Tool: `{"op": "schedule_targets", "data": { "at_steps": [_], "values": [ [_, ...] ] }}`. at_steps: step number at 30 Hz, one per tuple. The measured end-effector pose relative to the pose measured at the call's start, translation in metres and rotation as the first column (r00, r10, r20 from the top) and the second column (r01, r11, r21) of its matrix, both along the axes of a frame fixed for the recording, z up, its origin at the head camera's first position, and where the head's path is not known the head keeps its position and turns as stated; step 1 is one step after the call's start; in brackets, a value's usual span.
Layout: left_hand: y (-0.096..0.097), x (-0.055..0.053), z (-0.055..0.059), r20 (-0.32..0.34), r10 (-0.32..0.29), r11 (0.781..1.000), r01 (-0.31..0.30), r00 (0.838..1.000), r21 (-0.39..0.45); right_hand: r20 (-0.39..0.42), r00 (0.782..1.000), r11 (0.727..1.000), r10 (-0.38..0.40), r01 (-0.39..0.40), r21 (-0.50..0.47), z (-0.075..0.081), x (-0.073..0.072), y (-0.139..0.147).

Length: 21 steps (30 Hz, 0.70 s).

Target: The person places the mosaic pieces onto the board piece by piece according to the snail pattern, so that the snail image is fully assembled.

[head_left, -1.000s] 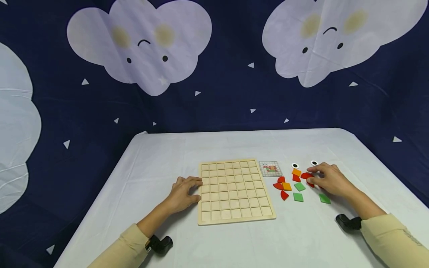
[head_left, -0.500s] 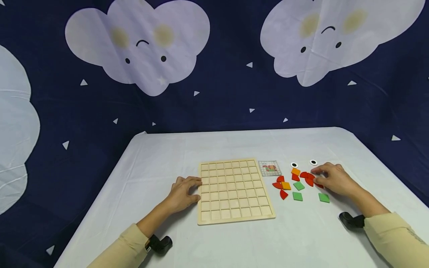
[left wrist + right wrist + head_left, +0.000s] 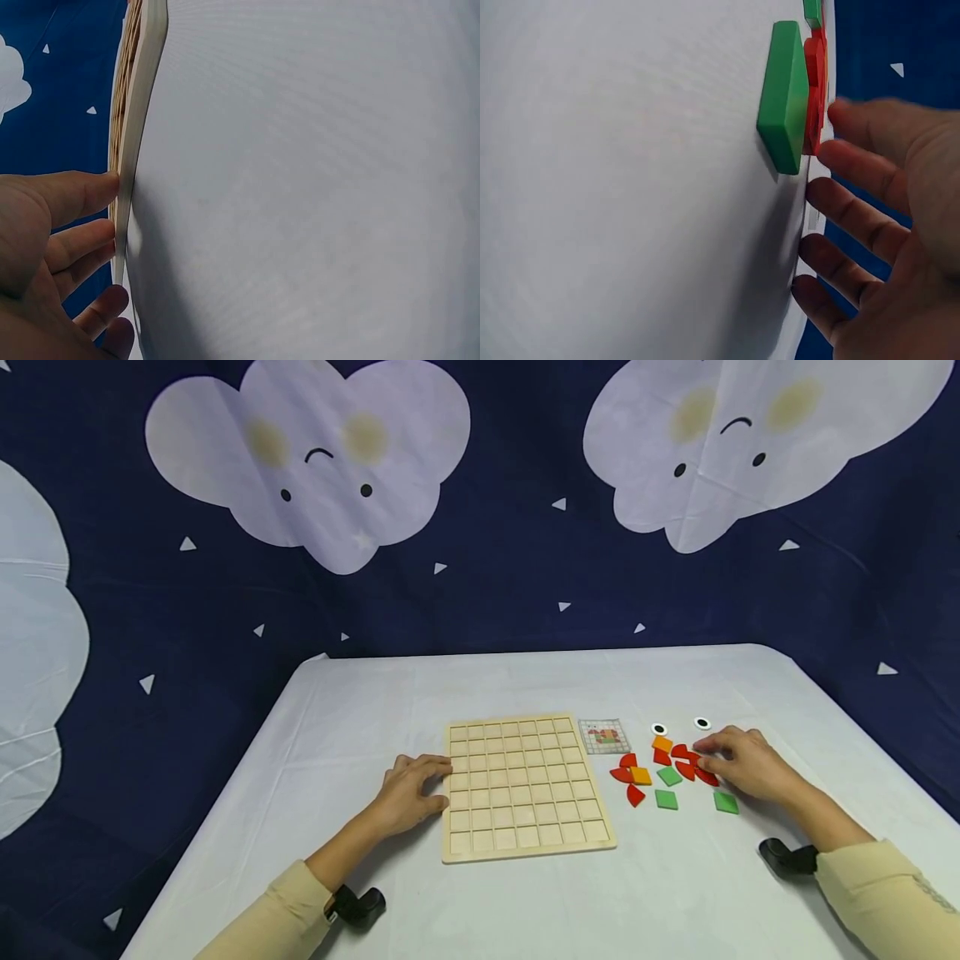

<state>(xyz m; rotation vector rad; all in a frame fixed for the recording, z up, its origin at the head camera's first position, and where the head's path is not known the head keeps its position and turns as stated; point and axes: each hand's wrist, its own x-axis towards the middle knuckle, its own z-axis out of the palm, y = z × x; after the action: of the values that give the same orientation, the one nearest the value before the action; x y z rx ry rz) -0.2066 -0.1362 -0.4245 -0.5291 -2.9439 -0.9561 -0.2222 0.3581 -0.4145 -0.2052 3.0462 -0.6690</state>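
My left hand (image 3: 405,795) rests against the left edge of a square wooden grid board (image 3: 525,785). In the left wrist view, the thumb and fingertips touch the side of the board (image 3: 135,112). At the right, my right hand (image 3: 746,763) is over a group of red quarter-round tiles (image 3: 686,769), its thumb and index fingertip at them. The right wrist view shows the fingers spread loosely beside the red tiles (image 3: 814,120), with a green tile (image 3: 784,97) nearer the camera. Whether a fingertip touches a red tile is hard to tell.
A small picture card (image 3: 604,737) lies beside the board's upper right corner. Around the red tiles are orange tiles (image 3: 641,776), green tiles (image 3: 666,799) and two white eye discs (image 3: 658,729). All lie on a white-covered table (image 3: 375,693) before a dark blue cloth (image 3: 510,527).
My right hand has drawn slightly right, and the red tiles under its fingertips have shifted and spread apart. The left hand and the board stay in place.
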Motion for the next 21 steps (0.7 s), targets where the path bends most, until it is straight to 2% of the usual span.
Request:
{"op": "schedule_targets", "data": {
  "at_steps": [13,21],
  "values": [
    [0.0,0.001,0.002,0.016,-0.012,1.0,0.012,1.0,0.015,-0.035,0.998,0.998,-0.048,0.049,0.04,-0.001,-0.013,0.0],
    [-0.001,0.001,0.0,0.011,-0.009,1.0,0.009,1.0,0.004,-0.026,1.0,1.0,-0.013,0.014,0.021,-0.003,-0.011,0.004]
  ]
}}
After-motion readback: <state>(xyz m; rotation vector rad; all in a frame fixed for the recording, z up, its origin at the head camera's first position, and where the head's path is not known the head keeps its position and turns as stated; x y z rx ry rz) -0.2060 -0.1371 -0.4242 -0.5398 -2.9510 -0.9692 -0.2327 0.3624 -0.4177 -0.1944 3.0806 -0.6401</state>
